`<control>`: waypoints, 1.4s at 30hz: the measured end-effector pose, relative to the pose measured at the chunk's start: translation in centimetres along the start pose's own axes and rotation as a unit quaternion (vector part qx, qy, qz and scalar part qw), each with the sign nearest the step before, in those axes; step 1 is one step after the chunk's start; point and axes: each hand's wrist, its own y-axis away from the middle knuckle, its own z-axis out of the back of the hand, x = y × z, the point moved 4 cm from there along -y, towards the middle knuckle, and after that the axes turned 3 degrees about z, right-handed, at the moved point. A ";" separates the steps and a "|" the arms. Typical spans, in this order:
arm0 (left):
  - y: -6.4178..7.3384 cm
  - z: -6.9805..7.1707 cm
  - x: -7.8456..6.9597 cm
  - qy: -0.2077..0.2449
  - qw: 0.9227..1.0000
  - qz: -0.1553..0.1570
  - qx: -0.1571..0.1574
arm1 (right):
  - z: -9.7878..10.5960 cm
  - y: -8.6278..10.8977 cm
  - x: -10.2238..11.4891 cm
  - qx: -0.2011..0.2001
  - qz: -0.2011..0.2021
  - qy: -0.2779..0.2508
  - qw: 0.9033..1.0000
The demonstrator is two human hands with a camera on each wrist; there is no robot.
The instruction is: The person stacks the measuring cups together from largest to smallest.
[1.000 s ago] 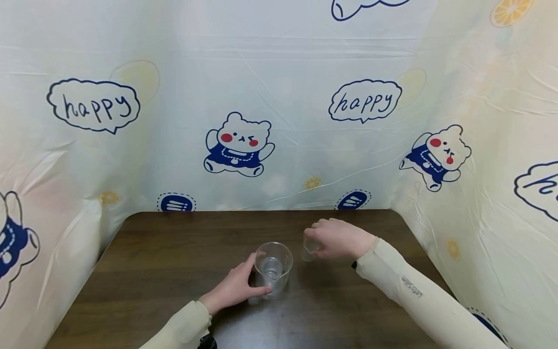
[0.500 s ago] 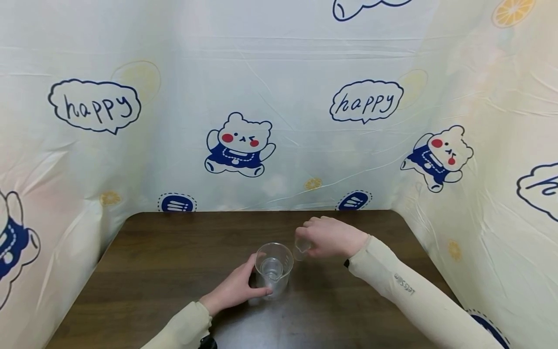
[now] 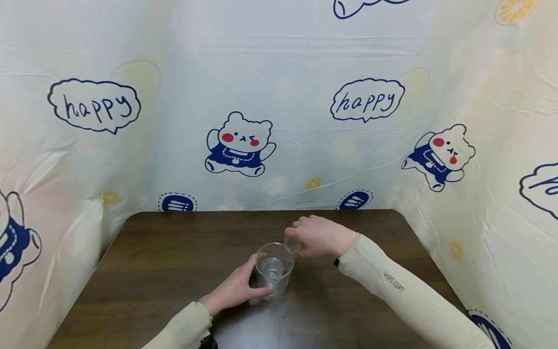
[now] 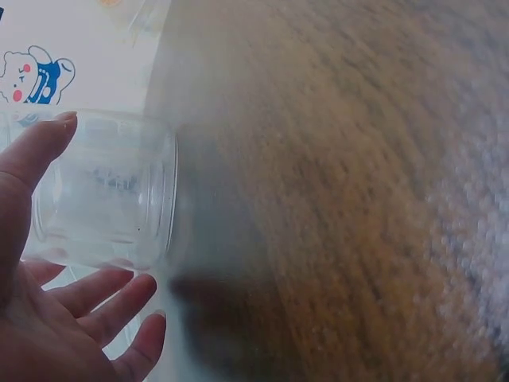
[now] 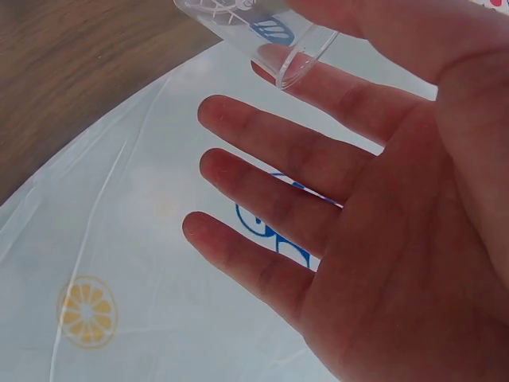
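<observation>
A clear beaker stands upright on the brown table. My left hand holds it from the left side, thumb in front and fingers behind. Inside it a smaller round clear outline shows, like a nested cup, though the glass makes this hard to tell. My right hand pinches a smaller clear cup between thumb and index finger, just above the beaker's right rim. In the right wrist view the small cup is tilted, and the other fingers are spread straight. Whether it touches the beaker cannot be told.
The brown wooden table runs back to a pale printed curtain, which also hangs along both sides. A dark band sits at the left wrist.
My right hand has moved left with the small cup, from beside the beaker to its right rim. The left hand and beaker have stayed in place.
</observation>
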 end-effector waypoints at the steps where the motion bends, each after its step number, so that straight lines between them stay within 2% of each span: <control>1: 0.0 0.0 0.0 0.000 1.000 -0.001 -0.001 | 0.1 -0.1 0.1 0.002 0.000 -0.002 1.000; 11: 0.0 0.1 0.1 -0.005 1.000 -0.001 0.002 | -0.4 -1.3 0.6 0.014 0.005 0.005 1.000; 25: 0.0 0.0 0.2 0.008 1.000 0.004 0.016 | -2.6 -3.5 1.2 0.069 -0.006 0.036 0.997; 42: -0.1 0.0 0.3 0.032 0.999 0.015 0.032 | -4.0 -4.3 2.0 0.086 0.008 0.078 0.993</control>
